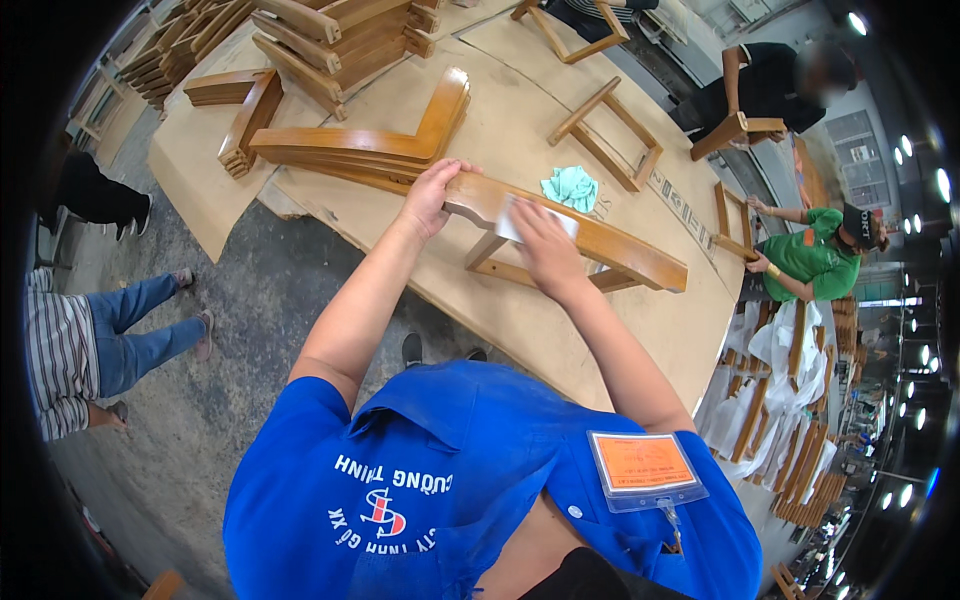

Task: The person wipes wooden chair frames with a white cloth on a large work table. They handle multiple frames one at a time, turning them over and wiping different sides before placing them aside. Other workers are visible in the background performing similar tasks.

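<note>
A brown varnished wooden frame [625,250] stands on the paper-covered table in front of me, its broad rail on top and slanting down to the right. My left hand [432,197] is closed around the rail's left end, thumb and fingertips over the edge. Partway along the rail, my right hand [543,238] presses a thin white sheet [508,222] against the wood, fingers together on top of it. Whether the sheet is sandpaper or cloth I cannot tell. A crumpled mint-green cloth [570,188] lies just behind the rail.
Angled wooden pieces [350,145] are stacked behind my left hand, with another stack [330,45] farther back. A loose frame [610,140] lies beyond the cloth. Across the table [400,255], a person in green [815,255] and one in black [770,90] handle frames. Another person [110,340] is at left.
</note>
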The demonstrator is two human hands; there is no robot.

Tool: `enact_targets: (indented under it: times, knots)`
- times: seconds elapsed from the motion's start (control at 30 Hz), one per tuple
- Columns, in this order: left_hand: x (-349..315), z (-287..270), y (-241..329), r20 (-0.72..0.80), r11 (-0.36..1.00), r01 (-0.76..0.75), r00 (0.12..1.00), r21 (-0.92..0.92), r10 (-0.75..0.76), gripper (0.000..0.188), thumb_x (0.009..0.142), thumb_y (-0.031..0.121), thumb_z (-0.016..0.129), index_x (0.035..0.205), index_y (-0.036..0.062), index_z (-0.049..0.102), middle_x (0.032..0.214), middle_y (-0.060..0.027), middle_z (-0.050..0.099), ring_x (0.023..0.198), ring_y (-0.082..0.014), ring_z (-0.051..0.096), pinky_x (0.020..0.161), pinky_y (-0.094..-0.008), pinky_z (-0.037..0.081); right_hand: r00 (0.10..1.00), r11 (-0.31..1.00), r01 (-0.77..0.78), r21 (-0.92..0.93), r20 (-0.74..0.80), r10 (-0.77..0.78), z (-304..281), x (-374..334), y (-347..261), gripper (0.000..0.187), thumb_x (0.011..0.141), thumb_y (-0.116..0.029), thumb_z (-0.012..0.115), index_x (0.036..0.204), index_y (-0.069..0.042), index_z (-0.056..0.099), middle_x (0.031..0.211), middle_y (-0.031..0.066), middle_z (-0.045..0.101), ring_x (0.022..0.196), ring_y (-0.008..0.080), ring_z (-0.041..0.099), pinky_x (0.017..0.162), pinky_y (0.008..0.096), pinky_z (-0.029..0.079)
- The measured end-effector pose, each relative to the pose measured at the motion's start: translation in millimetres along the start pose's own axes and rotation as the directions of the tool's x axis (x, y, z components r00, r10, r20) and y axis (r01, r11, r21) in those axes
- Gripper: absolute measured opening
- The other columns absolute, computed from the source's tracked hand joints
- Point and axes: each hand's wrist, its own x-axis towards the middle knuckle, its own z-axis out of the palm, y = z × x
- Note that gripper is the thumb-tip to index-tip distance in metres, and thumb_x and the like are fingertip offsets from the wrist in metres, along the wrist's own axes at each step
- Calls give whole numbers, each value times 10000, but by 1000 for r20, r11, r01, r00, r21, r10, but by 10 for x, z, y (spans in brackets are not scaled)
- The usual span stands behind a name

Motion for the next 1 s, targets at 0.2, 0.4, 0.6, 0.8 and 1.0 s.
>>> enact_targets:
  times: [0.2, 0.4, 0.6, 0.8, 1.0]
  knots:
    - [-12, -7, -47, 39, 997, 26, 999, -68, -23, 231, 979, 263, 442, 960, 70, 567, 1076, -147, 637, 1004, -249, 604, 874, -379, 503, 994, 994, -110, 15, 24, 109, 52, -36, -131, 540, 872, -111, 519, 1393, -43, 395, 1469, 118, 366, 1372, 337, 303, 1097, 474, 284]
    - [-199, 23, 66, 67, 954, 131, 991, -270, -117, 502, 973, 523, 352, 1057, 82, 577, 1084, -141, 629, 1046, -267, 586, 910, -408, 483, 993, 989, 120, 84, 5, -121, 371, 575, -522, 563, 857, -168, 554, 1393, -83, 405, 1477, 96, 353, 1376, 327, 292, 1105, 475, 276]
    - [-157, 50, -18, -52, 999, 38, 998, 27, -36, 198, 942, 248, 560, 1015, 66, 583, 1029, -112, 638, 960, -196, 618, 846, -332, 513, 961, 977, -211, 31, -177, 213, 256, -553, 535, 606, 831, -66, 538, 1413, -57, 369, 1448, 158, 386, 1364, 343, 312, 1124, 454, 245]
    - [-35, -18, -61, -14, 999, 42, 999, 31, -41, 144, 912, 120, 590, 1044, 62, 587, 1017, -78, 653, 957, -170, 615, 831, -307, 506, 797, 857, -516, -17, -377, 472, -226, -1660, 1801, 518, 870, -36, 448, 1386, -25, 398, 1396, 206, 427, 1316, 370, 364, 1108, 417, 278]
    - [73, -20, -3, -46, 863, -110, 987, 492, 152, 196, 910, 135, 607, 1063, 15, 621, 1001, -64, 645, 967, -149, 584, 863, -267, 452, 774, 736, -505, 450, -140, 617, 201, -642, 827, 419, 919, -102, 346, 1316, -3, 440, 1307, 237, 489, 1210, 391, 458, 1029, 449, 359]
